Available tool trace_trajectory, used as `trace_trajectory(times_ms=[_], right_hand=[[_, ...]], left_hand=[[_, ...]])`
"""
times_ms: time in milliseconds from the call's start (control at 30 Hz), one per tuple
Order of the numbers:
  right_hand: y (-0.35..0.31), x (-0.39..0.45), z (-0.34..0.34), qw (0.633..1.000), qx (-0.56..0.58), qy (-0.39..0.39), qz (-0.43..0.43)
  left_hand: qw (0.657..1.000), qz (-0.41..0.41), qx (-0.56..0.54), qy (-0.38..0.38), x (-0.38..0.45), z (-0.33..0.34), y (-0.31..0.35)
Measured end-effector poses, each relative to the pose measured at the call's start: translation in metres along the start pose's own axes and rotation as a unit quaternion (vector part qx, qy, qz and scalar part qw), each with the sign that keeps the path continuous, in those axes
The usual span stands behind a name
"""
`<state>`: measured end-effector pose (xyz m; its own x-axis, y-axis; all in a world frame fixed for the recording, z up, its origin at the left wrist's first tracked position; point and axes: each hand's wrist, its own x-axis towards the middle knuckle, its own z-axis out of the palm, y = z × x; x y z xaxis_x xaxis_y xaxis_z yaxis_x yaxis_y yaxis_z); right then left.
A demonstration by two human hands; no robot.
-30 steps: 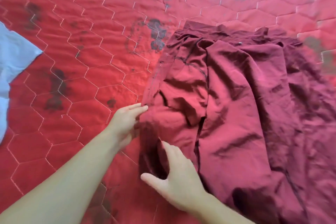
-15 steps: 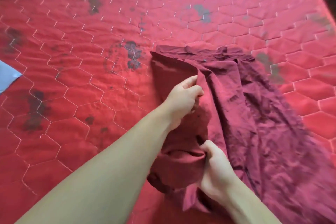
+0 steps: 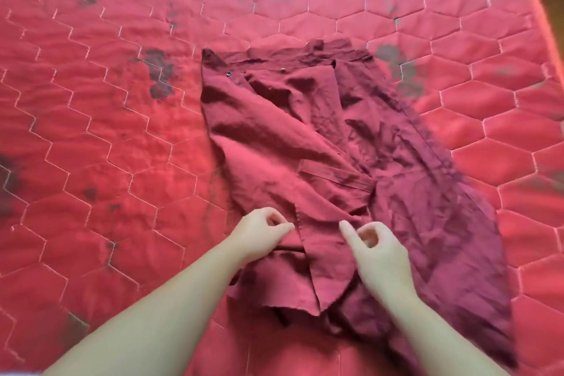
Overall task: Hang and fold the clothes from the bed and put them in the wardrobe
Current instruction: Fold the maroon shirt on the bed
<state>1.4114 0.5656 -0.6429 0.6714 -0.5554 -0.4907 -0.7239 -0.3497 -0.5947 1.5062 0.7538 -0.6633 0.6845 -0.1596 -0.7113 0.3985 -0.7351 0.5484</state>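
Folded over since before, maroon garment (image 3: pixel 320 143) lies flat; both hands released.

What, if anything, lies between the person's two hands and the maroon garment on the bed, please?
Nothing visible does. The left hand and right hand are both right at the near part of the maroon garment, which lies spread on the red quilted bed cover. No other item lies on it.
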Motion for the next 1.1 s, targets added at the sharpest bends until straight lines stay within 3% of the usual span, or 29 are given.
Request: trace_trajectory(times_ms=[100,167,233,300,333,400,467,533,600,667,767,833,933,967,1033,1100], right_hand=[[0.0,0.001,0.021,0.971,-0.209,-0.114,-0.027],[0.007,0.007,0.03,0.96,-0.247,-0.114,-0.064],[0.018,0.012,0.031,0.983,-0.137,-0.087,-0.091],[0.029,0.014,0.022,0.992,0.086,-0.085,-0.031],[0.034,0.015,0.012,0.964,0.248,-0.083,0.041],[0.049,0.017,-0.014,0.828,0.522,-0.108,0.174],[0.067,0.016,-0.047,0.737,0.626,-0.109,0.23],[0.088,0.015,-0.073,0.709,0.657,-0.078,0.244],[0.104,0.013,-0.087,0.738,0.617,-0.028,0.271],[0.123,0.018,-0.089,0.816,0.497,-0.009,0.296],[0.122,0.023,-0.09,0.934,0.272,0.018,0.23],[0.116,0.026,-0.088,0.978,0.116,0.03,0.169],[0.114,0.034,-0.083,0.997,-0.062,0.036,0.034],[0.116,0.037,-0.083,0.996,-0.072,0.054,-0.004],[0.121,0.04,-0.09,0.994,0.049,0.099,-0.017],[0.123,0.038,-0.106,0.96,0.231,0.152,0.042]], left_hand=[[0.998,0.007,0.013,-0.063,-0.007,0.025,0.007],[0.996,0.0,-0.013,-0.084,-0.009,0.037,0.009],[0.997,0.007,-0.069,-0.043,-0.011,0.048,0.011],[0.985,0.013,-0.163,0.054,-0.013,0.056,0.015],[0.973,0.013,-0.208,0.1,-0.015,0.06,0.018],[0.959,0.031,-0.23,0.161,-0.018,0.068,0.026],[0.971,0.072,-0.169,0.155,-0.023,0.076,0.031],[0.991,0.108,-0.064,0.051,-0.028,0.085,0.032],[0.987,0.126,0.064,-0.075,-0.035,0.095,0.028],[0.944,0.143,0.253,-0.158,-0.04,0.102,0.022],[0.828,0.212,0.497,-0.15,-0.044,0.109,0.01],[0.817,0.248,0.509,-0.107,-0.046,0.11,0.006],[0.842,0.258,0.465,-0.088,-0.052,0.109,-0.003],[0.848,0.268,0.451,-0.08,-0.054,0.107,-0.007],[0.857,0.31,0.409,-0.046,-0.061,0.102,-0.016],[0.855,0.33,0.399,-0.014,-0.066,0.096,-0.028]])
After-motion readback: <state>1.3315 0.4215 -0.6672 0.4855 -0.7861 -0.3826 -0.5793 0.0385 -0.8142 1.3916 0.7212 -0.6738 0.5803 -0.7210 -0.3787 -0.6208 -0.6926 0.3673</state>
